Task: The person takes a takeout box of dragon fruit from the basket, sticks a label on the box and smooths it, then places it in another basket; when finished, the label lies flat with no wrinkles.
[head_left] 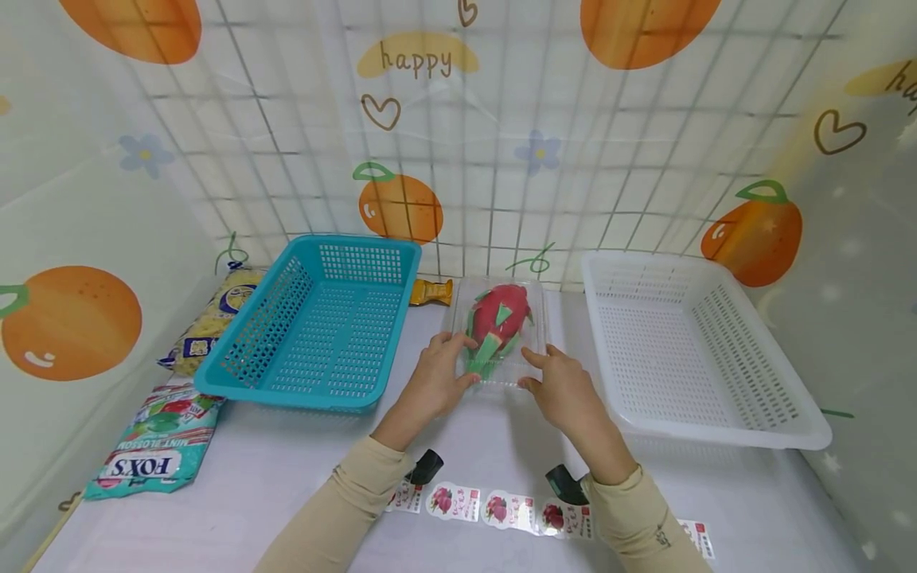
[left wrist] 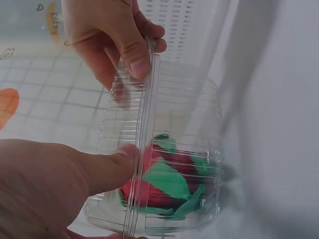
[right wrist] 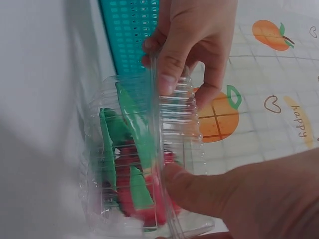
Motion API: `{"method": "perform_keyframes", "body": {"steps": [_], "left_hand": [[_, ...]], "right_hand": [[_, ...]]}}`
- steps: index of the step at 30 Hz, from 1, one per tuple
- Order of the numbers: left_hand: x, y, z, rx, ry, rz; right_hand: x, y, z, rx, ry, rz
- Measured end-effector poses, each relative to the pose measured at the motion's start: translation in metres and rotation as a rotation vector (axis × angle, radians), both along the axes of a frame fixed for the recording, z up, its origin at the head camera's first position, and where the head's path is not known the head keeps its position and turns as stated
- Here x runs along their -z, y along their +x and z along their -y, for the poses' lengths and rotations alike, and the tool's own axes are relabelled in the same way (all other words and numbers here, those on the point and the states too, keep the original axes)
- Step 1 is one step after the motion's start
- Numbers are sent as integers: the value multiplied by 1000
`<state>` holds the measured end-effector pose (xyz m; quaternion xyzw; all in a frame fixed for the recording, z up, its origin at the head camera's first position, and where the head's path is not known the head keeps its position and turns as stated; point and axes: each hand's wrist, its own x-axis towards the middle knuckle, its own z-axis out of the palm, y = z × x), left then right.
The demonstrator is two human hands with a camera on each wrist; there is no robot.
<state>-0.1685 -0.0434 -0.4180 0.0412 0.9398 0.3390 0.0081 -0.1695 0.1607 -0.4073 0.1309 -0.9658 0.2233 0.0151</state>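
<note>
A clear plastic clamshell box [head_left: 539, 318] stands on the white tabletop with a red dragon fruit [head_left: 505, 305] with green scales inside it. The lid and base meet along a rim that shows in both wrist views. At the near left corner my left hand [head_left: 438, 372] pinches that rim, thumb [left wrist: 117, 169] on top and fingers partly hidden. My right hand [head_left: 562, 388] grips the rim at the near right corner, its thumb [right wrist: 192, 186] against the edge. In the wrist views the fruit appears through the ribbed plastic, apart from the fingers.
Left of the box is a teal basket [head_left: 383, 342]; to the right, a white basket [head_left: 609, 358]. A small orange packet [head_left: 431, 292] lies behind. Snack bags, one yellow [head_left: 239, 298] and one teal [head_left: 154, 442], lie far left. Dragon-fruit stickers [head_left: 509, 510] line the near side.
</note>
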Motion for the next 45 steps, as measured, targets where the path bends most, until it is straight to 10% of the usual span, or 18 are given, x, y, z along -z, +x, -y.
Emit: {"method": "perform_keyframes", "body": {"steps": [45], "left_hand": [[3,6,7,56,-91,-20]], "right_hand": [[-6,8,-1,-41,130,-47]]}}
